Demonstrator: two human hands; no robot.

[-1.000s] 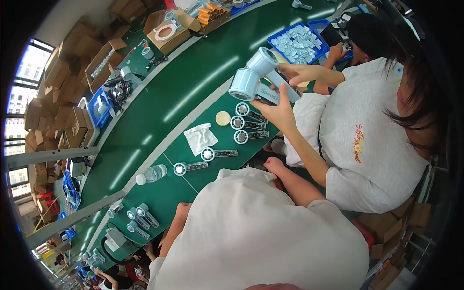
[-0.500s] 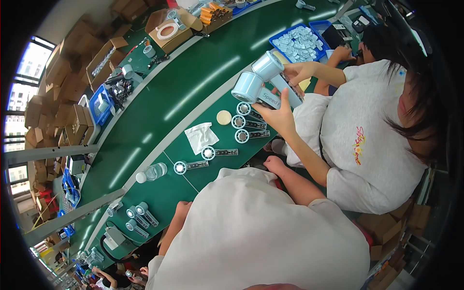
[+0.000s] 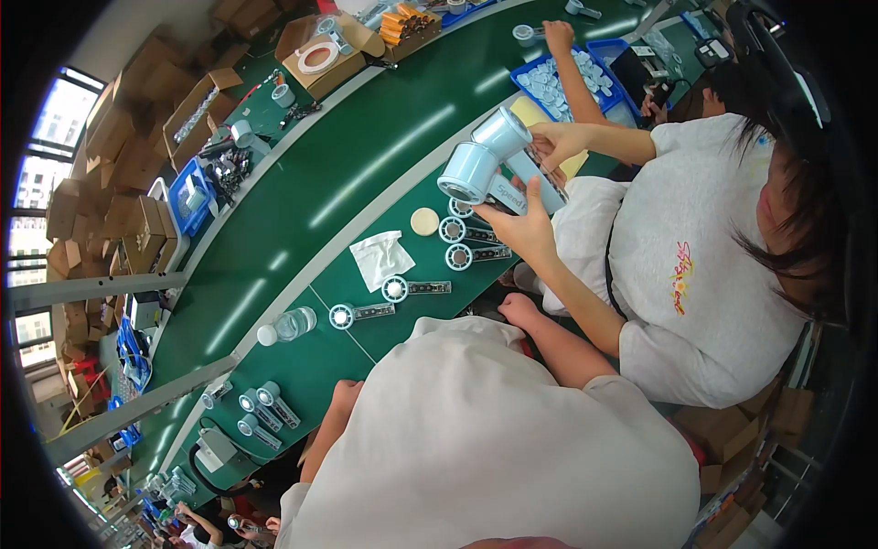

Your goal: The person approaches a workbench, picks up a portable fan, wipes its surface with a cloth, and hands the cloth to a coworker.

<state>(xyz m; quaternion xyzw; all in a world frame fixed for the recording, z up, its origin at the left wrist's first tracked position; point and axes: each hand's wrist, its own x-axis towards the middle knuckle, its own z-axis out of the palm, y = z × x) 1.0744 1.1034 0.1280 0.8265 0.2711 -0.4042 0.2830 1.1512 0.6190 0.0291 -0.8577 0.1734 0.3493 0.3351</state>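
My left hand [image 3: 346,395] rests at the near edge of the green table, its fingers mostly hidden. Low beside my lap is my right hand [image 3: 519,309]; it looks curled, but its fingers are too small to read. Closest to my hands on the table are a fan body with a round head [image 3: 342,317] and a similar one [image 3: 395,289], both with exposed circuit strips. Three more such bodies [image 3: 458,257] lie by the co-worker. A clear bottle [image 3: 288,327] lies on its side, and a white cloth [image 3: 379,260] is spread behind the fan bodies.
A co-worker [image 3: 704,265] on the right holds two light-blue devices [image 3: 476,172] above the table. Beyond, another person's arm [image 3: 576,82] reaches over a blue tray of pale parts [image 3: 540,85]. Several fan bodies [image 3: 273,403] lie at lower left. A round pale disc [image 3: 424,221] lies near the cloth.
The co-worker's two devices have dropped slightly toward the table. The farther person's arm has stretched over the blue tray to a device beyond it. My hands have barely moved.
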